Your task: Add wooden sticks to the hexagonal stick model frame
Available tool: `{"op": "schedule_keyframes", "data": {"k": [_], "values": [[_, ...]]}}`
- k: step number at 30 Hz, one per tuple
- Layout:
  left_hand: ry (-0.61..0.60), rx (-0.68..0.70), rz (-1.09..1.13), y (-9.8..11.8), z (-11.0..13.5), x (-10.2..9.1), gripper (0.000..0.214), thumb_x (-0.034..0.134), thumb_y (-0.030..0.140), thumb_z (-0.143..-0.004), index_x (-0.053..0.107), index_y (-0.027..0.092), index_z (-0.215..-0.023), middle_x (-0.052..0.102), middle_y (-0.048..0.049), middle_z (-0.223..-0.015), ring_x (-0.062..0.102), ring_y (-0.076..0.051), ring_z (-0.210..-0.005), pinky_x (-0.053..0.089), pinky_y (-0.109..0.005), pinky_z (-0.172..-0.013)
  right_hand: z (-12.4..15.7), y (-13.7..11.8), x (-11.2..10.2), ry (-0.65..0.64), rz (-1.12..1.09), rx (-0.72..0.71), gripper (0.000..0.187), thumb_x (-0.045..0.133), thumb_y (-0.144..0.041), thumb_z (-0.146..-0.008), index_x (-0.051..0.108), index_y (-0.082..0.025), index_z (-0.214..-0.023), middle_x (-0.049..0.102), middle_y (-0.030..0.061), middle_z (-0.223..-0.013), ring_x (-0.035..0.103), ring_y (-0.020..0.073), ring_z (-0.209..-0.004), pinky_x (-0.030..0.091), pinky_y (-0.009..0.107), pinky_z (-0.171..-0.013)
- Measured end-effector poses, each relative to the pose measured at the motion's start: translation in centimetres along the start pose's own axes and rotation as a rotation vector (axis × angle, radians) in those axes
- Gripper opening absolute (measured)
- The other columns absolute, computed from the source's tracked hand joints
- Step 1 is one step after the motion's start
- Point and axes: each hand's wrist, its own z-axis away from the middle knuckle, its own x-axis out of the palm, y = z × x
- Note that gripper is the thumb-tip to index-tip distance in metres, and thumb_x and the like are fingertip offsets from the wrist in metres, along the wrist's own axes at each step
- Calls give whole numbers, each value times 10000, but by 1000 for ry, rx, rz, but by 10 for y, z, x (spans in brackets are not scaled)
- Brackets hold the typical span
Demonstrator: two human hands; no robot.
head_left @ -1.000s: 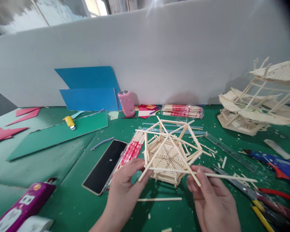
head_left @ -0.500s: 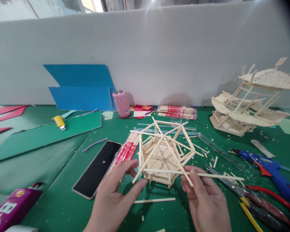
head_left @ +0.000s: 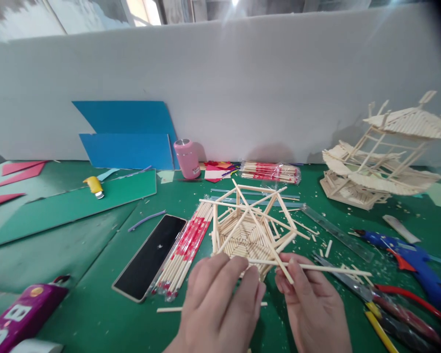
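A hexagonal basket-like model of thin wooden sticks [head_left: 250, 226] stands on the green table mat [head_left: 95, 274], with long sticks crossing over its top. My left hand [head_left: 220, 306] covers its near side, fingers curled against the front sticks. My right hand [head_left: 308, 304] pinches a long loose stick [head_left: 334, 268] that lies across the model's near edge and points right. A single stick [head_left: 169, 309] lies flat on the mat just left of my left hand.
A black phone [head_left: 150, 256] and a wrapped stick bundle [head_left: 185, 247] lie left of the model. A clear ruler [head_left: 338, 232], blue glue gun [head_left: 407, 260] and red-handled cutters [head_left: 397, 294] are at right. A finished stick pavilion [head_left: 385, 157] stands far right, a pink can [head_left: 187, 158] at the white wall.
My left hand has moved right, from the model's left corner to across its near side. The view shifted slightly. My right hand keeps its pinch on the long stick.
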Motion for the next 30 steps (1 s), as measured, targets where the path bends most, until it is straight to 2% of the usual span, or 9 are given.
{"op": "schedule_keyframes", "data": {"k": [5, 9, 19, 25, 30], "values": [[-14, 13, -1, 7, -9, 23, 175, 478, 136, -841, 617, 103, -942, 660, -92, -931, 555, -241, -883, 485, -363, -739, -1, 0, -2, -5, -4, 22, 215, 718, -369, -651, 688, -188, -763, 650, 39, -736, 480, 82, -517, 397, 190, -449], [-75, -12, -16, 8, -12, 30, 194, 438, 137, -856, 616, 97, -922, 661, -88, -887, 558, -231, -829, 480, -381, -735, -2, 3, -4, 15, 29, 15, 251, 723, -379, -635, 683, -166, -762, 652, 52, -744, 503, 105, -549, 402, 199, -441], [-140, -15, 29, 6, -23, 26, 295, 346, 173, -897, 621, 112, -808, 652, -76, -713, 544, -209, -661, 504, -369, -580, -2, 4, -2, 8, 32, 12, 238, 718, -381, -643, 686, -177, -761, 667, 58, -800, 518, 116, -583, 411, 204, -459], [-180, -22, 86, 5, -25, 27, 384, 270, 213, -922, 619, 104, -805, 641, -82, -679, 541, -214, -638, 502, -382, -557, -3, 4, -4, 13, 52, 15, 254, 717, -384, -638, 685, -169, -770, 663, 61, -789, 522, 130, -600, 402, 210, -451], [-180, -32, 140, 4, -26, 26, 348, 293, 197, -912, 619, 110, -825, 638, -84, -686, 528, -206, -634, 492, -367, -561, -3, 5, -3, 3, 55, 4, 236, 708, -384, -652, 685, -172, -754, 665, 59, -789, 518, 123, -587, 405, 211, -457]]}}
